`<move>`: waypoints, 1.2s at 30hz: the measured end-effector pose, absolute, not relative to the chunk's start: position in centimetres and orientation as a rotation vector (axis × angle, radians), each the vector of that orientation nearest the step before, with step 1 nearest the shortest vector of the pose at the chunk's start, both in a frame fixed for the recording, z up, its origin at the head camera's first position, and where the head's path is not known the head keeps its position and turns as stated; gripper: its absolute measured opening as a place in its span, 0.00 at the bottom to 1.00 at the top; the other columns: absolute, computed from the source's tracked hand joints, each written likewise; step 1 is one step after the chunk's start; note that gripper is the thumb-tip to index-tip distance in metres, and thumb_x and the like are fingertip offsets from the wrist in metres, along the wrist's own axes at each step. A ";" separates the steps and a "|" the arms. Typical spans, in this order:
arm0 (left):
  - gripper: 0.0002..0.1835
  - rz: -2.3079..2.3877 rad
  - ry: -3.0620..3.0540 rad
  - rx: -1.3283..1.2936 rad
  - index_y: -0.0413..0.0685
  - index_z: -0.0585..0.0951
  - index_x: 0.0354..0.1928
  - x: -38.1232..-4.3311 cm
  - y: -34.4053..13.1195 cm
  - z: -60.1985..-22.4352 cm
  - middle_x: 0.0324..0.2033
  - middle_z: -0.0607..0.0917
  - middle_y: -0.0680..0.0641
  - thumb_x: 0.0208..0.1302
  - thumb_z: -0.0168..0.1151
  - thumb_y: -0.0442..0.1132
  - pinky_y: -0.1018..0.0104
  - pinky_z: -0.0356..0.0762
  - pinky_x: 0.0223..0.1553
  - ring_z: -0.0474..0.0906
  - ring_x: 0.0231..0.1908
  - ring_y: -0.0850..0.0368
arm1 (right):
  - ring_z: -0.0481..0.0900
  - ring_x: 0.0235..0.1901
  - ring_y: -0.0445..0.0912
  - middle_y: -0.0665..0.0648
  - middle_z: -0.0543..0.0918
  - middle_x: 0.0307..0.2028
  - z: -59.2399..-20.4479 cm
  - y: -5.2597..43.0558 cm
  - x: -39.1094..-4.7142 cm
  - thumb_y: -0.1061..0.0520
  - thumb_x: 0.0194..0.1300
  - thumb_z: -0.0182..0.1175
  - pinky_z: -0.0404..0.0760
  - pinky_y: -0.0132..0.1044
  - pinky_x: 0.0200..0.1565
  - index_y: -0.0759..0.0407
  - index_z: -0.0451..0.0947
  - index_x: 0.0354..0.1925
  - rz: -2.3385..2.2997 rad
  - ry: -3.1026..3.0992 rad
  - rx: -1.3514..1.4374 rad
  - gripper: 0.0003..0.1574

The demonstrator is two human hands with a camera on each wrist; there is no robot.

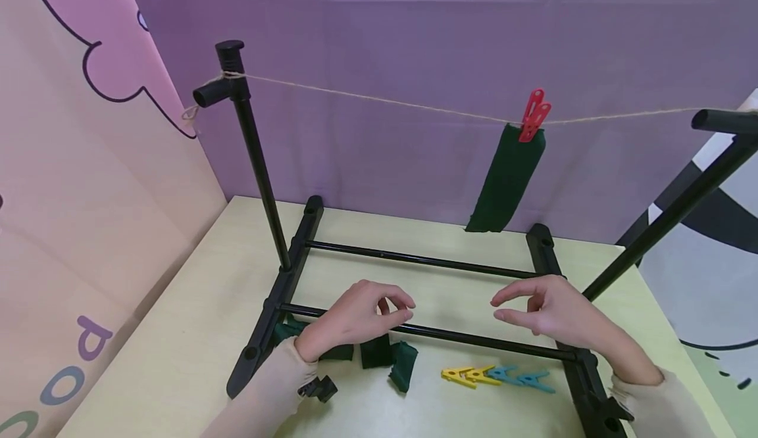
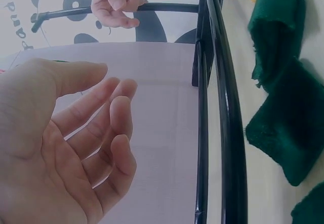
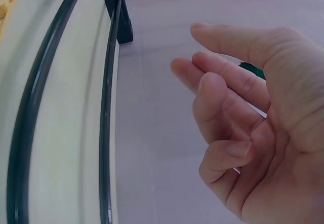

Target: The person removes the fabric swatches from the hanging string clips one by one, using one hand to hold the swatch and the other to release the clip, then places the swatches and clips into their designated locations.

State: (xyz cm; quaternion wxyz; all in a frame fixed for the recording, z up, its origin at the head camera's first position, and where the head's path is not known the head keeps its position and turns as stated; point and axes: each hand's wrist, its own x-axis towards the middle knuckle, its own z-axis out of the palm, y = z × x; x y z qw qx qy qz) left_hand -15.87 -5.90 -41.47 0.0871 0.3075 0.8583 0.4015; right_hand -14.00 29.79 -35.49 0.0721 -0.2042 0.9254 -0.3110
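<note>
Both hands hover over the black rack's lower bars with nothing in them. My left hand (image 1: pixel 361 316), fingers loosely bent, is above the front bar near several dark green cloth pieces (image 1: pixel 404 365) on the table. In the left wrist view its palm and fingers hold nothing. My right hand (image 1: pixel 547 310) is near the rack's right side, thumb and fingers apart, beyond the clothespins. Yellow clothespins (image 1: pixel 468 376) and blue clothespins (image 1: pixel 521 379) lie in a row on the table. A red clothespin (image 1: pixel 535 117) pinches a green cloth strip (image 1: pixel 506 178) onto the string (image 1: pixel 379 99).
A black pole (image 1: pixel 257 162) rises at the left and another black pole (image 1: pixel 669 218) at the right, with the string stretched between them. The front bar (image 1: pixel 474 338) and back bar (image 1: pixel 420 260) cross low over the pale table (image 1: pixel 177 359). Behind hangs a purple backdrop (image 1: pixel 414 43).
</note>
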 end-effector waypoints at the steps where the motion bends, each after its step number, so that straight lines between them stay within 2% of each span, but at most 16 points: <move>1: 0.11 1.201 2.555 0.916 0.58 0.90 0.54 -15.9 -5.8 -41.4 0.42 0.91 0.58 0.76 0.66 0.46 0.70 0.76 0.34 0.79 0.34 0.68 | 0.75 0.15 0.40 0.46 0.92 0.40 -35.3 29.8 -14.0 0.47 0.67 0.74 0.68 0.34 0.18 0.42 0.90 0.46 -0.928 2.786 -0.613 0.09; 5: 0.11 1.220 2.552 0.909 0.59 0.90 0.54 -16.0 -5.7 -40.9 0.43 0.91 0.59 0.76 0.66 0.47 0.69 0.77 0.33 0.79 0.34 0.68 | 0.72 0.14 0.39 0.42 0.82 0.21 -34.4 29.7 -14.1 0.46 0.67 0.74 0.64 0.33 0.17 0.42 0.90 0.47 -0.892 2.811 -0.616 0.10; 8: 0.11 1.226 2.550 0.898 0.59 0.90 0.54 -16.1 -5.5 -40.6 0.43 0.90 0.59 0.76 0.65 0.48 0.70 0.77 0.33 0.80 0.35 0.67 | 0.71 0.14 0.39 0.42 0.72 0.13 -33.8 29.7 -14.2 0.46 0.68 0.74 0.64 0.33 0.17 0.42 0.90 0.47 -0.872 2.832 -0.617 0.10; 14: 0.11 1.234 2.553 0.875 0.62 0.90 0.54 -16.2 -5.0 -40.2 0.44 0.90 0.61 0.77 0.65 0.49 0.69 0.78 0.33 0.80 0.37 0.66 | 0.66 0.14 0.38 0.41 0.73 0.14 -32.5 29.5 -14.3 0.47 0.68 0.74 0.65 0.34 0.19 0.42 0.90 0.47 -0.872 2.862 -0.626 0.10; 17: 0.11 1.244 2.552 0.861 0.62 0.89 0.55 -16.2 -4.8 -39.9 0.44 0.90 0.61 0.77 0.65 0.49 0.69 0.78 0.34 0.80 0.38 0.65 | 0.62 0.14 0.36 0.42 0.67 0.12 -31.9 29.4 -14.4 0.47 0.67 0.75 0.63 0.34 0.19 0.41 0.90 0.47 -0.871 2.878 -0.633 0.10; 22: 0.11 1.252 2.553 0.858 0.63 0.90 0.54 -16.3 -4.5 -39.6 0.45 0.89 0.62 0.77 0.65 0.49 0.69 0.78 0.35 0.80 0.39 0.65 | 0.58 0.14 0.35 0.41 0.63 0.12 -31.2 29.3 -14.6 0.48 0.67 0.75 0.61 0.34 0.18 0.39 0.90 0.46 -0.863 2.906 -0.651 0.09; 29: 0.10 1.280 2.560 0.896 0.61 0.90 0.54 -16.4 -4.4 -39.2 0.47 0.90 0.60 0.77 0.65 0.48 0.69 0.79 0.35 0.80 0.39 0.65 | 0.61 0.14 0.37 0.42 0.67 0.12 -30.3 29.4 -14.7 0.49 0.66 0.76 0.61 0.34 0.18 0.37 0.89 0.45 -0.846 2.961 -0.684 0.09; 36: 0.11 1.303 2.586 0.883 0.60 0.90 0.54 -16.4 -4.3 -38.7 0.46 0.90 0.60 0.77 0.65 0.48 0.69 0.78 0.34 0.80 0.39 0.65 | 0.61 0.13 0.37 0.42 0.65 0.12 -29.1 29.2 -14.8 0.50 0.67 0.75 0.60 0.34 0.16 0.36 0.89 0.45 -0.870 2.982 -0.687 0.10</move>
